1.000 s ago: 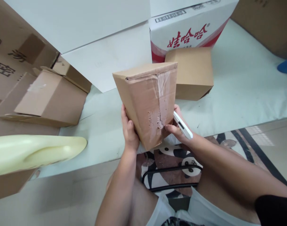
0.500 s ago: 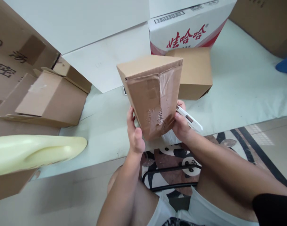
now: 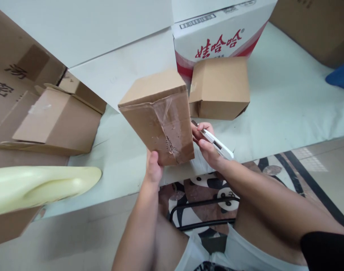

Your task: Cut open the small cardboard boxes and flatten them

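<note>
A taped cardboard box [image 3: 149,124] is held up, tilted, above the pale green cloth. My left hand [image 3: 154,168] grips its lower left corner, thumb on the near face and the other fingers hidden behind it. Clear tape runs down that face, with a torn, perforated patch near the bottom. Just right of the box, my right hand [image 3: 207,145] is closed on a white box cutter [image 3: 220,147], whose blade end points up and left toward the box. Between that hand and the box there is a small gap.
A second cardboard box [image 3: 221,84] sits behind, against a white carton with red lettering [image 3: 214,41]. Opened brown boxes [image 3: 61,116] stand at left, near a pale yellow smooth object [image 3: 53,184]. A blue item [image 3: 341,79] is at far right. The cloth-covered table [image 3: 296,113] ends before my knees.
The held box has moved left and turned, showing more of its top. My right hand has come off it, still with the box cutter, which now shows its blade end.
</note>
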`<state>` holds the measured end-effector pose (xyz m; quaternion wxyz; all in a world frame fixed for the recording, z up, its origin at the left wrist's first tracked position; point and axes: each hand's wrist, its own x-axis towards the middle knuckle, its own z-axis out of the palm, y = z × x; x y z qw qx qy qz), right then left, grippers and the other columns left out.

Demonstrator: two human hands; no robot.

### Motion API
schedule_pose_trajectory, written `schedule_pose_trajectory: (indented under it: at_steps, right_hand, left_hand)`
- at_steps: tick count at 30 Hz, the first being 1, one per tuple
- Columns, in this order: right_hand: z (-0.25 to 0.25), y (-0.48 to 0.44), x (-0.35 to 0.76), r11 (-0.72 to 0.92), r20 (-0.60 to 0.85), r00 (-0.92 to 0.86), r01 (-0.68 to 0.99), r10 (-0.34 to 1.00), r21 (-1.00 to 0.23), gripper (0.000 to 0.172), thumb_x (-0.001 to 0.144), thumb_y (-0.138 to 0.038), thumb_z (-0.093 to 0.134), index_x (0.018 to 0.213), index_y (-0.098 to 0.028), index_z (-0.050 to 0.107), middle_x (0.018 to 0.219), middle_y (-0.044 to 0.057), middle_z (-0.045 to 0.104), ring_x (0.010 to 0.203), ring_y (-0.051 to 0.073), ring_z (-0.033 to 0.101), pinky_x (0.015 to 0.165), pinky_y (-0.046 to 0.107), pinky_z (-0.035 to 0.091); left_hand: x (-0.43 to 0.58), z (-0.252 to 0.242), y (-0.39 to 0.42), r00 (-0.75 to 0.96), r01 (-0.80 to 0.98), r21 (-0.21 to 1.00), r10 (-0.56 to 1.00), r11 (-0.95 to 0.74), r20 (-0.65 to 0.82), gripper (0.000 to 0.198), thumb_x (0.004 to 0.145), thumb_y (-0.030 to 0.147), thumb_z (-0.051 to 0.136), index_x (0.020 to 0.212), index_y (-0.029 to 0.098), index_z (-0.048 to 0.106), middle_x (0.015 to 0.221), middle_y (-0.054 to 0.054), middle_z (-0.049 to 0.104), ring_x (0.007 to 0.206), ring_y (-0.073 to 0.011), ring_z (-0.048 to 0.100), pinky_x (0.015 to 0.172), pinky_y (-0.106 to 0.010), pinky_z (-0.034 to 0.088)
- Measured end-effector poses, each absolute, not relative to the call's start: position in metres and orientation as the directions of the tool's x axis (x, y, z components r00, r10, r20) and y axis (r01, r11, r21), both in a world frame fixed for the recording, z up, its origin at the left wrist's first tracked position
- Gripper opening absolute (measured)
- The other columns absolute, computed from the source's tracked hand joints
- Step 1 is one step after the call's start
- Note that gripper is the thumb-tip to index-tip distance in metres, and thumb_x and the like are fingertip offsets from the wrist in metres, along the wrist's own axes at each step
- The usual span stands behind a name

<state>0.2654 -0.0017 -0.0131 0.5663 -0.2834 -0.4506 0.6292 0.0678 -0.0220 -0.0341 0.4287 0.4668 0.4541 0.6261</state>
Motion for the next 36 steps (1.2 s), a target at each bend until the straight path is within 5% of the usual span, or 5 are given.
schedule_pose_trajectory:
  at_steps: [5,19,36]
  right_hand:
    - [-0.013,-0.003,0.269,0.046,0.174,-0.237,-0.463,0.956,-0.885,0.048,0.084,-0.060,0.071,0.105,-0.033,0.037,0.162,0.004,0.050,0.154,0.023,0.043,0.127,0.053,0.033]
    - [-0.016,-0.002,0.271,0.053,0.175,-0.243,-0.436,0.954,-0.898,0.046,0.086,-0.061,0.069,0.107,-0.034,0.038,0.164,0.005,0.048,0.155,0.024,0.042,0.124,0.055,0.037]
    - [-0.017,-0.002,0.271,0.066,0.198,-0.258,-0.441,0.946,-0.895,0.043,0.089,-0.057,0.069,0.109,-0.034,0.038,0.164,0.004,0.049,0.155,0.022,0.042,0.125,0.053,0.037]
  left_hand:
    - [0.082,-0.018,-0.018,-0.305,-0.223,0.948,0.940,-0.227,0.154,0.077,0.080,0.085,0.058,0.131,0.029,0.070,0.138,-0.006,0.070,0.141,-0.0303,0.056,0.123,-0.042,0.041]
    - [0.085,-0.015,-0.017,-0.339,-0.203,0.961,0.934,-0.187,0.110,0.083,0.077,0.088,0.057,0.133,0.028,0.069,0.148,-0.008,0.064,0.151,-0.0322,0.045,0.123,-0.045,0.041]
    - [0.084,-0.015,-0.017,-0.337,-0.198,0.960,0.933,-0.199,0.124,0.080,0.079,0.086,0.056,0.135,0.029,0.068,0.148,-0.007,0.064,0.147,-0.0317,0.050,0.122,-0.045,0.042]
